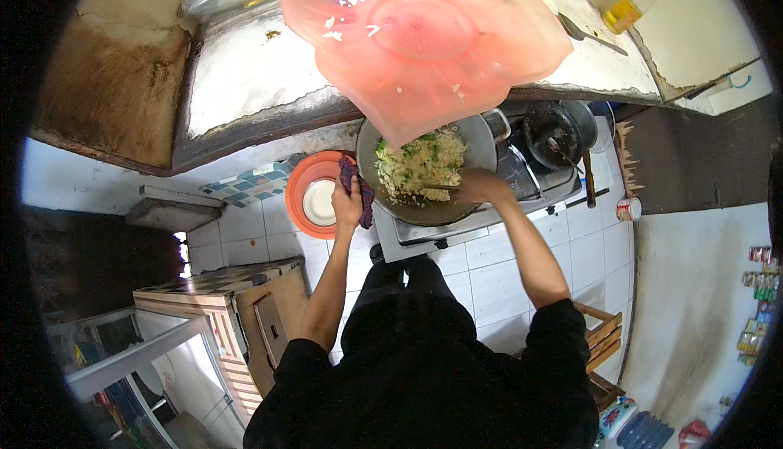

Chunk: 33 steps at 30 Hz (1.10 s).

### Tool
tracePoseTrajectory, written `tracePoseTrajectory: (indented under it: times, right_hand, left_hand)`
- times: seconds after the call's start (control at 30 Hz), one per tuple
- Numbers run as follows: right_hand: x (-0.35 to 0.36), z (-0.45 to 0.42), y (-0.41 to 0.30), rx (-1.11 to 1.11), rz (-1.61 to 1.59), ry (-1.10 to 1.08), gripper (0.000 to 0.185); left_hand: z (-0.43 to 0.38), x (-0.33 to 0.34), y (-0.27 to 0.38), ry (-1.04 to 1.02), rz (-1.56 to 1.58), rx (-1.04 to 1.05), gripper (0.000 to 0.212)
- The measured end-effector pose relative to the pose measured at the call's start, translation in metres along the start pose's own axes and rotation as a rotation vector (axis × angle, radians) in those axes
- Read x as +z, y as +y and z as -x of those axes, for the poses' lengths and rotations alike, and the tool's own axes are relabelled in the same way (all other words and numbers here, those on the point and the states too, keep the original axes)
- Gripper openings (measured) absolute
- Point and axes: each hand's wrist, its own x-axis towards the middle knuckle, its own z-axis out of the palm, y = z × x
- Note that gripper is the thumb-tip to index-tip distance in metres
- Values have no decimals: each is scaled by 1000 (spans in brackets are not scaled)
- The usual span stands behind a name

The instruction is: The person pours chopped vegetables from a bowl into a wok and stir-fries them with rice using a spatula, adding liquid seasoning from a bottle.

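A large metal wok point(367, 149) stands on the left side of a gas stove point(520, 189), holding rice mixed with green vegetables point(431, 164). My left hand point(347, 205) grips a dark purple cloth point(367, 204) against the wok's left rim; whether a handle lies under the cloth is hidden. My right hand point(486, 186), blurred by motion, is closed around the handle of a cooking utensil point(439, 188) over the wok's near right side. The utensil's head is buried in the rice. A translucent pink plastic dish point(422, 27) with stray rice grains overlaps the wok's far edge in view.
An orange basin point(296, 195) holding a white bowl point(319, 201) sits left of the wok. To the right, a blackened pan point(544, 125) contains a spoon. The ledge point(244, 73) bears a spoon point(590, 36) and an oil bottle point(633, 5). A wooden rack point(602, 339) stands behind on the right.
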Motion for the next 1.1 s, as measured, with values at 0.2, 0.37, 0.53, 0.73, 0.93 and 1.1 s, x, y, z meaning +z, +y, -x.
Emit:
tracePoseTrajectory:
  times: [0.2,0.37,0.53,0.73,0.93,1.1]
  right_hand:
    - [1,15,-27,-52,132,-103,28]
    - [-17,22,-44,121,26,149,21]
    - [-48,70,-25,133,154,346,17]
    - [26,-3,-1,212,167,536,21]
    - [-35,32,3,330,165,546,15]
    - [42,-11,3,163,154,627,15]
  left_hand:
    - [-1,8,-5,-37,10,2,27]
    - [-4,-2,-18,-34,12,26,26]
    - [-4,-2,-20,-14,21,33,29]
    - [-11,11,-12,-96,5,27,25]
    - [-14,-2,-11,-82,-103,22,27]
    - [-17,3,-9,-119,-40,27,27]
